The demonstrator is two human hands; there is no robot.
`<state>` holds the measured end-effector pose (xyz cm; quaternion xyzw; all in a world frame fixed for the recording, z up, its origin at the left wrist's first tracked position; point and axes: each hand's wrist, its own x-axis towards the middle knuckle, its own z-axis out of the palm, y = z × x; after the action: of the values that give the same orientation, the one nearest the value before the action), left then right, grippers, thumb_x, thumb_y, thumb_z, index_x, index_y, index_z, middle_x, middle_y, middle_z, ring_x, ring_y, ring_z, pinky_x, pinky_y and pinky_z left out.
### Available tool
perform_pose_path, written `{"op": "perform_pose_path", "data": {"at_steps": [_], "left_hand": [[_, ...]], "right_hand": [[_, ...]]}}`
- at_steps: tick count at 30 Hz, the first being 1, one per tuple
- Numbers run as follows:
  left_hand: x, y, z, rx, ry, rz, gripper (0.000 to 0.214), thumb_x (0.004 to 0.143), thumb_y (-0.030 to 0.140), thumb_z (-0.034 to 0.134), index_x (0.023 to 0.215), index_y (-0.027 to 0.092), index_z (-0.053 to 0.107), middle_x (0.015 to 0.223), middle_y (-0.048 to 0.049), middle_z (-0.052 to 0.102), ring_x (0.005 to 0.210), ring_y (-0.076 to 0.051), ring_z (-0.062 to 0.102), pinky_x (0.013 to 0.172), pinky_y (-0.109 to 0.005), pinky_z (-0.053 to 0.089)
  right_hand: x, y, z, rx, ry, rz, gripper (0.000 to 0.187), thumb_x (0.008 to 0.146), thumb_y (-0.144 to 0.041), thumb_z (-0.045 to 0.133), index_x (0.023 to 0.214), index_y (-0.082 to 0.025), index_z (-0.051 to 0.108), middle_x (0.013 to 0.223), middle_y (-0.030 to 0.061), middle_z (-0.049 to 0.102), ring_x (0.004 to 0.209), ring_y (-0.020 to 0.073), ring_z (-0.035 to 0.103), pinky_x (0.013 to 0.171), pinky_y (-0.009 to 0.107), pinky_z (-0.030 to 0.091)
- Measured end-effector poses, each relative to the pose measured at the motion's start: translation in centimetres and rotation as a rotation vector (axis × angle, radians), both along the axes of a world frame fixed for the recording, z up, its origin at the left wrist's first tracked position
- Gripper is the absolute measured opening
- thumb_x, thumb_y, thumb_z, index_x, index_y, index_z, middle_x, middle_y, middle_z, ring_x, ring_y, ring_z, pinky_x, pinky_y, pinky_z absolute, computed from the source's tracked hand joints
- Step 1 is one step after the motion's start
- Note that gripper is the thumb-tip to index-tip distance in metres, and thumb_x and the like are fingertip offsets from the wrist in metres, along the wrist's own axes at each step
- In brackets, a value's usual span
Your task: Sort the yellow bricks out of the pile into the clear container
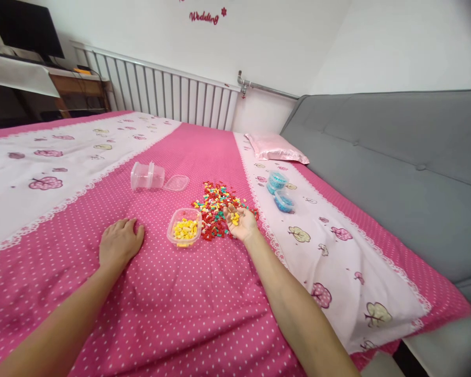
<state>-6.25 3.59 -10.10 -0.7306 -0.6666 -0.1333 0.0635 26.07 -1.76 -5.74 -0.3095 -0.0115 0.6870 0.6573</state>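
My right hand [240, 222] lies palm up at the near edge of a heap of small coloured beads [215, 207] on the pink dotted bedspread [188, 298]. Its fingers are cupped around a few yellow beads. Just left of it stands a clear plastic tub [184, 226] holding yellow beads. My left hand [120, 242] rests palm down, fingers flat, on the bedspread left of the tub, holding nothing.
An empty clear tub [146, 175] lies on its side beyond, with its lid [176, 183] beside it. Two tubs of blue beads [280, 191] sit to the right, near a pink pillow [275, 148]. A grey sofa [396, 173] borders the bed's right side; a radiator [160, 91] stands behind.
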Motion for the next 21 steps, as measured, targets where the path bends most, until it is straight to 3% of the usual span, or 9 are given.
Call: {"op": "perform_pose_path", "data": {"at_steps": [10, 16, 21], "left_hand": [[0.09, -0.03, 0.18, -0.032, -0.006, 0.013, 0.060, 0.088, 0.045, 0.025, 0.125, 0.008, 0.054, 0.130, -0.0177, 0.054, 0.122, -0.032, 0.047, 0.106, -0.044, 0.031], [0.13, -0.09, 0.24, -0.028, -0.009, 0.013, 0.061, 0.088, 0.045, 0.024, 0.125, 0.007, 0.054, 0.131, -0.0178, 0.054, 0.122, -0.032, 0.046, 0.106, -0.043, 0.032], [0.10, -0.03, 0.19, -0.017, -0.008, 0.010, 0.060, 0.088, 0.045, 0.025, 0.125, 0.007, 0.055, 0.130, -0.0182, 0.055, 0.121, -0.032, 0.047, 0.105, -0.044, 0.032]], "right_hand": [[0.10, 0.18, -0.16, -0.007, 0.009, -0.070, 0.022, 0.082, -0.009, 0.037, 0.084, -0.014, 0.058, 0.063, 0.0040, 0.062, 0.052, 0.0093, 0.057, 0.042, 0.014, 0.047], [-0.05, 0.25, -0.18, 0.001, -0.021, -0.058, 0.023, 0.084, -0.006, 0.034, 0.083, -0.014, 0.055, 0.056, 0.0000, 0.055, 0.039, 0.0056, 0.044, 0.033, 0.011, 0.034], [-0.15, 0.28, -0.16, 0.011, -0.034, -0.050, 0.024, 0.086, -0.005, 0.032, 0.081, -0.016, 0.053, 0.054, -0.0018, 0.051, 0.037, 0.0049, 0.041, 0.030, 0.010, 0.029]]}}
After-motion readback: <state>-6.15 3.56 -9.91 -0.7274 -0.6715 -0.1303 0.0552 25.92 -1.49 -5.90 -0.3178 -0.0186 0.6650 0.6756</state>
